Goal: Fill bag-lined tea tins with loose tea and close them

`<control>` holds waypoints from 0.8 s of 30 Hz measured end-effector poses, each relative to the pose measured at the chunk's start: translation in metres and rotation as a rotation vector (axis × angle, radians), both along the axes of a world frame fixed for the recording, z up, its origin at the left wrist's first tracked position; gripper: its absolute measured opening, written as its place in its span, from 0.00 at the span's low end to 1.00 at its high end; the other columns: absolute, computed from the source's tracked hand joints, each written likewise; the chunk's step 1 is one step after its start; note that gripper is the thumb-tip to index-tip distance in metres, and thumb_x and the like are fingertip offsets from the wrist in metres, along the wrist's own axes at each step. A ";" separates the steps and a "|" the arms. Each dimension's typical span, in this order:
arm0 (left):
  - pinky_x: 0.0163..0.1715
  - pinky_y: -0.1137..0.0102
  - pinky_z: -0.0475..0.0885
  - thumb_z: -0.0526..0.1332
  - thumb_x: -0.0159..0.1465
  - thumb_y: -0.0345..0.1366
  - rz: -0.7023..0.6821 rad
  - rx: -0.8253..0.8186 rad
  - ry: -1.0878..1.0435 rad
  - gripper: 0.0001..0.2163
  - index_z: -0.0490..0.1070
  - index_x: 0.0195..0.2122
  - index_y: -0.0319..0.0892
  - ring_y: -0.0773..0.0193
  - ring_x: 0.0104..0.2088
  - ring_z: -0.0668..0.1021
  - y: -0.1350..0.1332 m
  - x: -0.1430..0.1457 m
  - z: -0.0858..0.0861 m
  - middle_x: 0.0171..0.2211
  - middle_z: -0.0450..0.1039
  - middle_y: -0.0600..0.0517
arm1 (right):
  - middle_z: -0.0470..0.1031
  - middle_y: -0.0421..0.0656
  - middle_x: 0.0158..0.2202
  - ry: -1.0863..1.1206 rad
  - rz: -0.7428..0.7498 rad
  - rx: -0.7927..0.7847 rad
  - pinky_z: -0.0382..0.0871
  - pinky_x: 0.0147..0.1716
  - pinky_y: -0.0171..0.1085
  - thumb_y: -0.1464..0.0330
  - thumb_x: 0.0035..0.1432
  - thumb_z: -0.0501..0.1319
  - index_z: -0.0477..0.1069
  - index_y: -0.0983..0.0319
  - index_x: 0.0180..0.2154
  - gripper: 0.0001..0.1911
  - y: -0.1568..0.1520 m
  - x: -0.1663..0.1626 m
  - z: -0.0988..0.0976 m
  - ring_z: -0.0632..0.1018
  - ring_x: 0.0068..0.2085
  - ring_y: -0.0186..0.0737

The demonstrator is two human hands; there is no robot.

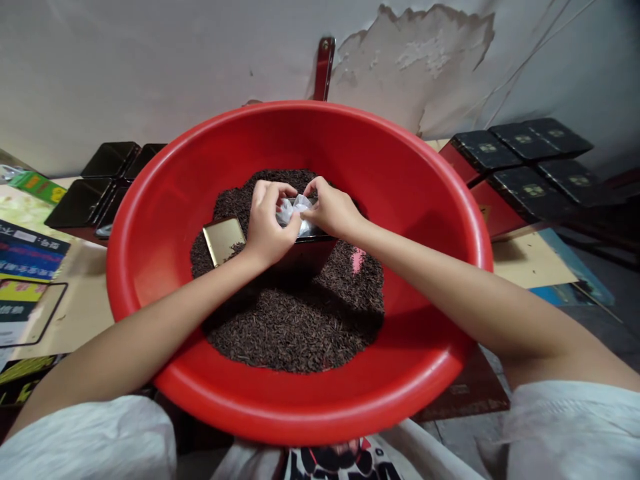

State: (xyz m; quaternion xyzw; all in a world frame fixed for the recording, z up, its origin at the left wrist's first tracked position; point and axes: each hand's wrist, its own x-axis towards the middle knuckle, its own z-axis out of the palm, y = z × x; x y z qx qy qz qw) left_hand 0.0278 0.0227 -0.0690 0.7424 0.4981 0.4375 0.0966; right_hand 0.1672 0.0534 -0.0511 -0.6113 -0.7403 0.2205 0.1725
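Note:
Inside a large red basin (420,200), dark loose tea leaves (295,327) cover the bottom. A dark box (305,257) stands upright in the tea, with a clear plastic bag (299,212) bunched at its open top. My left hand (270,220) curls round the left side of the bag, fingers closed on it. From the right, my right hand (333,210) pinches the same bag with thumb and fingers. A gold-coloured lid (223,240) lies in the tea left of the box, a few leaves on it.
Several dark open boxes (110,160) stand left of the basin, near printed sheets (30,250). At right are several red boxes with black lids (523,187). Behind rises a wall (200,60) with peeling paint; a dark red handle-like piece (324,67) leans there.

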 end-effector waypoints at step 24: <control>0.56 0.59 0.63 0.57 0.65 0.44 -0.168 -0.495 1.146 0.23 0.67 0.53 0.29 0.46 0.52 0.74 -0.007 -0.002 0.040 0.52 0.71 0.35 | 0.75 0.53 0.42 -0.422 0.313 0.424 0.61 0.46 0.44 0.75 0.63 0.47 0.69 0.69 0.46 0.16 -0.018 -0.011 0.005 0.73 0.44 0.45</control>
